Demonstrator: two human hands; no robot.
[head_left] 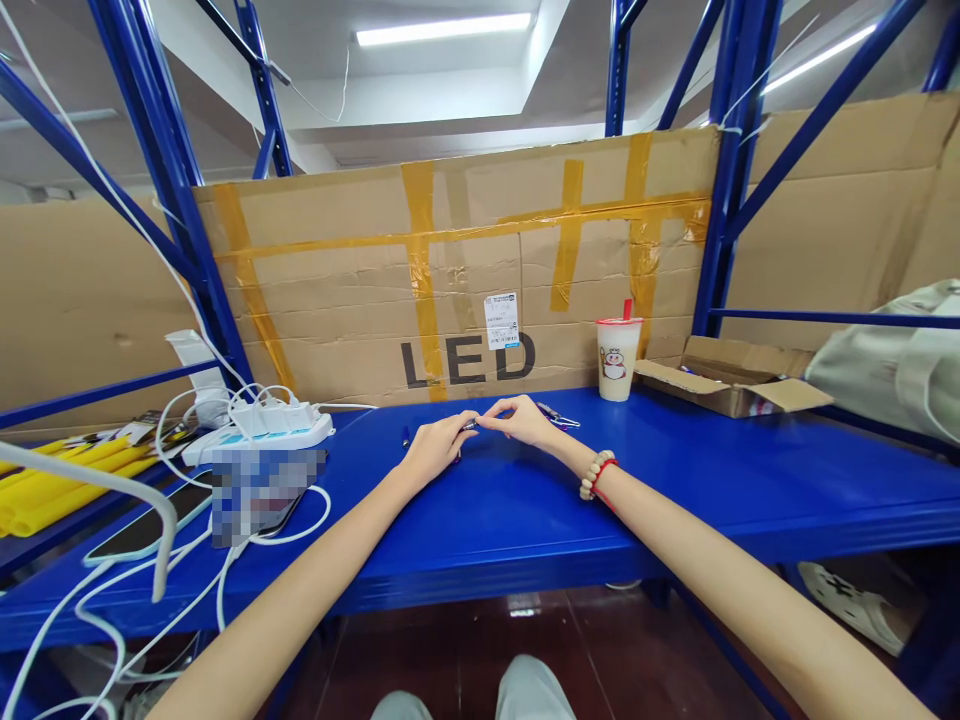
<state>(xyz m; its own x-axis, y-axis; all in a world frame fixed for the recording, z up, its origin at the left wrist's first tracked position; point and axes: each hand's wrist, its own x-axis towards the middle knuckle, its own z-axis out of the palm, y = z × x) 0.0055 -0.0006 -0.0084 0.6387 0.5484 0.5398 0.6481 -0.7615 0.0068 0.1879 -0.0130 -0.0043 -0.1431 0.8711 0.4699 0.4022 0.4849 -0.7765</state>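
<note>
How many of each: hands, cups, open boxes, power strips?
Hands: 2 (left hand, right hand)
Cup: 1
Open box: 1
Power strip: 1
Total: 5

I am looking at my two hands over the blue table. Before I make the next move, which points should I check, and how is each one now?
1. Small object at the fingertips of the left hand: ok.
2. Right hand close to it: ok, its fingertips are beside the object.
3. Full shape of the object visible: cannot tell, the fingers cover part of it.
4. Cup upright with its lid on: ok.
5. White power strip away from both hands: ok, it is on the left.
6. Cardboard box closed: not ok, its flaps are open.
</note>
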